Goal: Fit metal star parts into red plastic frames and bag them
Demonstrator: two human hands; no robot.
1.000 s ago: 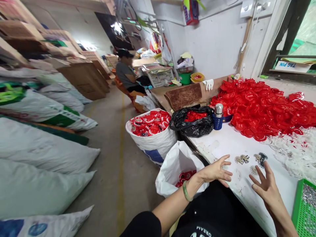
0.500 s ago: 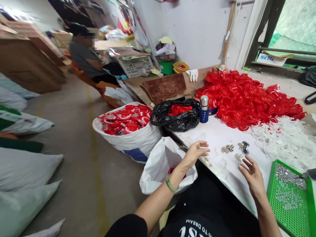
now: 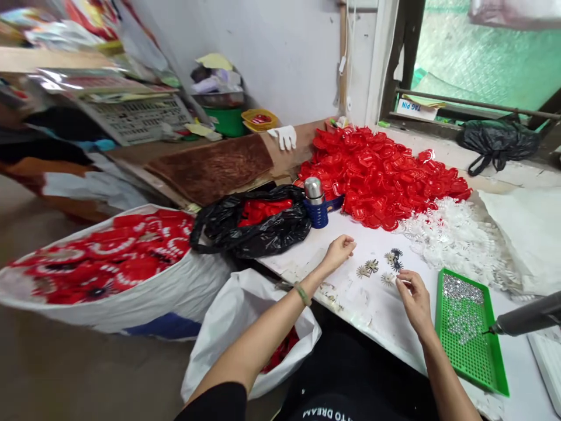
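Observation:
My left hand hovers over the table's front part with fingers loosely curled, and nothing shows in it. My right hand is held low at the right, thumb and fingers apart. Between them on the white tabletop lie several small sunburst-shaped pieces: tan ones, black ones and a pale one nearest my right fingertips. Right of that hand is a green perforated tray with silver bits and clear beads. A dark pointed tool reaches over its right edge.
Red plastic pieces are heaped at the back, with white sunburst pieces beside them. A blue flask stands by a black bag. An open white sack and a fuller sack of red pieces stand left.
The view has swung right and closer to the table, so the seated person is out of sight. My left hand's fingers have drawn in; the sunburst pieces lie as before.

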